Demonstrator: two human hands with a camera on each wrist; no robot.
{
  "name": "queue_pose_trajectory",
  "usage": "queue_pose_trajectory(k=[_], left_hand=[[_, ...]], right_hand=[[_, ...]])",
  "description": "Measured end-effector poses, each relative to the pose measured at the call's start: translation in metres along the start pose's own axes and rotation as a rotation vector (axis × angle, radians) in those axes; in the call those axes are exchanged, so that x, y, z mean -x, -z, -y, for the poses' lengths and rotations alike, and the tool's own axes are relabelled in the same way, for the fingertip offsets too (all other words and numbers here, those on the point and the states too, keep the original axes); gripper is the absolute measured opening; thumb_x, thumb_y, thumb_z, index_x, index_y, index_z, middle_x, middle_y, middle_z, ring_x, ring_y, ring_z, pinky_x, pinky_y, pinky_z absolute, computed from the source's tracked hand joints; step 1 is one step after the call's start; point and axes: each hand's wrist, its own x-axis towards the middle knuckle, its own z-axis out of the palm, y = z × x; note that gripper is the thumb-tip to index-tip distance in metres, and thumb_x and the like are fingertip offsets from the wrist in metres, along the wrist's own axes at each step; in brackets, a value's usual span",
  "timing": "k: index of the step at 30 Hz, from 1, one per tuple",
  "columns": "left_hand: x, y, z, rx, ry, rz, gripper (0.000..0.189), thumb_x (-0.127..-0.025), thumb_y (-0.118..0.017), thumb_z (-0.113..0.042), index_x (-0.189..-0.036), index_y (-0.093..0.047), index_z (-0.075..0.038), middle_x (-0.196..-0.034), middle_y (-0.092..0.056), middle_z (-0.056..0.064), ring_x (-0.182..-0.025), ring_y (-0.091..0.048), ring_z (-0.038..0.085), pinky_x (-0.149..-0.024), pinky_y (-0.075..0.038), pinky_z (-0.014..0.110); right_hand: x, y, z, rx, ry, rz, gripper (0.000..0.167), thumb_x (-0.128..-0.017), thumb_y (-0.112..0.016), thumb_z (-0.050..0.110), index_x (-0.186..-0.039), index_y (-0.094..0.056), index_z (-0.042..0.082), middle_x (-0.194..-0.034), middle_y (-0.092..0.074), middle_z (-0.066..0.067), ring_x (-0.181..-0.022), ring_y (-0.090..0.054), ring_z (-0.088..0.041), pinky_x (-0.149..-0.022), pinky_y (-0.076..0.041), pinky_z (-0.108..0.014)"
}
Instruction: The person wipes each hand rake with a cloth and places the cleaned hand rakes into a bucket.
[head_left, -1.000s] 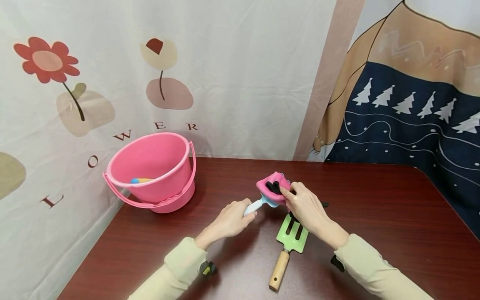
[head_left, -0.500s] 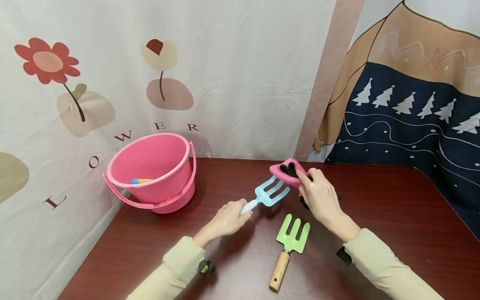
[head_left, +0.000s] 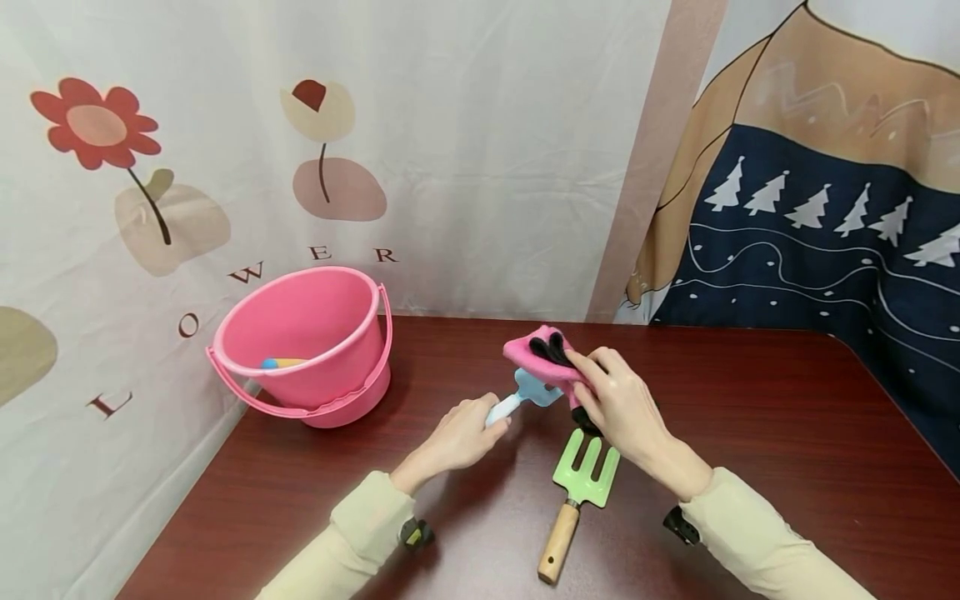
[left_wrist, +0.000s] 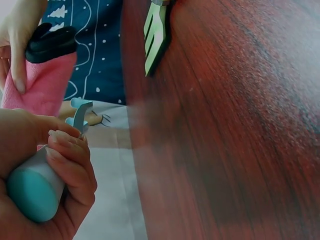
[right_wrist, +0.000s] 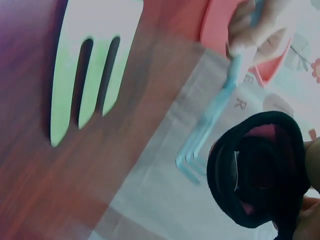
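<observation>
In the head view my left hand (head_left: 459, 435) grips the white handle of a light blue hand fork (head_left: 529, 388) above the table. The handle's teal end shows in the left wrist view. My right hand (head_left: 624, 407) pinches a pink cloth (head_left: 534, 358) with black trim and black loops. In the head view the cloth covers part of the blue tines; whether it touches them, I cannot tell. The right wrist view shows the bent blue tines beside the black trim (right_wrist: 222, 175). A green hand fork (head_left: 581, 475) with a wooden handle lies on the table below the cloth.
A pink bucket (head_left: 352, 407) stands at the left back of the dark red-brown table (head_left: 750, 433), its handle hanging down the front. Something blue and yellow (head_left: 283, 363) lies inside it. A printed curtain (head_left: 487, 167) hangs behind the table.
The right hand moved the cloth right and up off the blue tines, then back left over them. My left hand and the fork have shifted slightly. The green fork stays put.
</observation>
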Motion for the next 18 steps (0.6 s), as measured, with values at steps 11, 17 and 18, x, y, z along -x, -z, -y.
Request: queue_pose_trajectory(k=[11,17,18], left_hand=[[0.0,0.0,-0.007,0.049,-0.036,0.004,0.016,-0.09,-0.056,-0.02,-0.094,-0.056,-0.004,-0.064,-0.046,0.0,-0.053,-0.043,0.011,-0.047,-0.034,0.023],[0.001,0.001,-0.009,0.025,-0.072,-0.006,0.013,-0.09,-0.057,-0.019,-0.09,-0.055,-0.006,-0.064,-0.045,-0.001,-0.054,-0.043,0.011,-0.048,-0.033,0.022],[0.001,0.001,-0.009,0.025,-0.071,-0.004,0.013,-0.09,-0.057,-0.019,-0.09,-0.055,-0.006,-0.064,-0.045,-0.001,-0.054,-0.043,0.011,-0.048,-0.033,0.022]], right_hand=[[0.011,-0.018,0.013,-0.016,0.048,0.077,0.034,-0.075,-0.074,0.002,-0.109,-0.068,0.001,-0.085,-0.057,-0.008,-0.072,-0.048,-0.012,-0.055,-0.042,-0.02],[0.011,-0.024,0.011,0.013,0.049,0.12,0.03,-0.075,-0.075,0.003,-0.105,-0.071,0.002,-0.084,-0.057,-0.008,-0.066,-0.047,-0.011,-0.053,-0.041,-0.019],[0.011,-0.024,0.01,0.02,0.044,0.122,0.03,-0.075,-0.075,0.003,-0.104,-0.071,0.003,-0.083,-0.056,-0.008,-0.066,-0.047,-0.012,-0.054,-0.041,-0.02]])
